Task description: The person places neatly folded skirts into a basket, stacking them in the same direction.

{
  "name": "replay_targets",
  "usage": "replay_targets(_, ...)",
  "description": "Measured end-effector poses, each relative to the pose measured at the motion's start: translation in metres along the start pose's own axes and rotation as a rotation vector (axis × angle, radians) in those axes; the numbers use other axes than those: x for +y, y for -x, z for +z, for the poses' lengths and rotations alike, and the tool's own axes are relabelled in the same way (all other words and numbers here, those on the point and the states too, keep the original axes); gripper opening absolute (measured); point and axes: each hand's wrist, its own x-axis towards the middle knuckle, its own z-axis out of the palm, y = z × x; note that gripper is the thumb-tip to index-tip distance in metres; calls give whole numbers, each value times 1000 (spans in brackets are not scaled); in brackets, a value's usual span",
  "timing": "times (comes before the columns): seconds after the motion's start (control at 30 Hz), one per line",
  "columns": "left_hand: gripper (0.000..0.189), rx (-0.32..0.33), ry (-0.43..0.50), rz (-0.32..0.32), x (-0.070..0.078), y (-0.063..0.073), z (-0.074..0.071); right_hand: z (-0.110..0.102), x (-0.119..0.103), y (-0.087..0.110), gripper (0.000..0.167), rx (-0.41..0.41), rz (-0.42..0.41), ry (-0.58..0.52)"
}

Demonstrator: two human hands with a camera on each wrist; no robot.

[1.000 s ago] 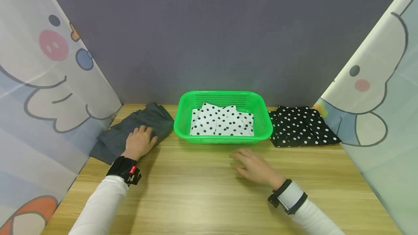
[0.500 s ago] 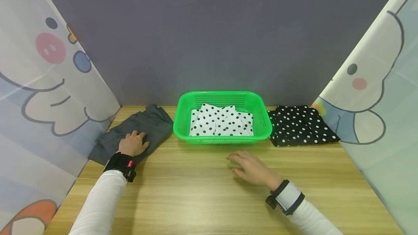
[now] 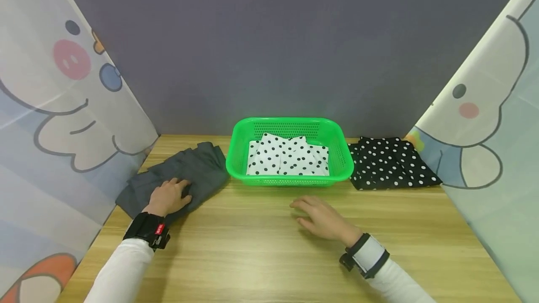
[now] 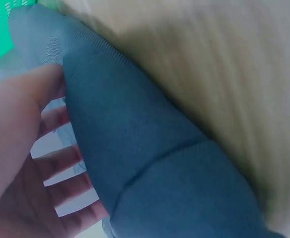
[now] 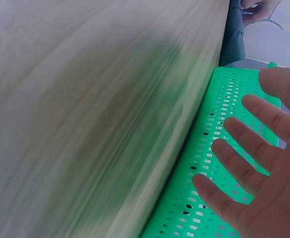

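On the left of the table lies a dark grey cloth (image 3: 189, 167), loosely folded, with a seam line visible in the left wrist view. My left hand (image 3: 167, 198) is on its near part. There, the thumb (image 4: 50, 82) meets a raised fold of the cloth and the fingers reach behind it, so the fingertips are hidden. A green perforated basket (image 3: 290, 181) stands at the middle back, holding a white cloth with black dots (image 3: 290, 155). My right hand (image 3: 322, 219) hovers in front of the basket, fingers spread and holding nothing.
A black cloth with white dots (image 3: 389, 165) lies folded right of the basket. A dark grey panel (image 3: 286, 50) closes off the back. Cartoon-printed sheets (image 3: 71, 106) flank the wooden table (image 3: 248, 247) on both sides.
The left hand has drawn back toward the person and slightly left. The grey cloth's far edge has shifted nearer, and its folds have changed. The right hand has hardly moved.
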Motion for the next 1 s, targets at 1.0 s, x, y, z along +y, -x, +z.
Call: replay_targets(1.0, 52, 178, -16, 204, 30, 89, 13, 18, -47, -32, 39, -96, -219, 90)
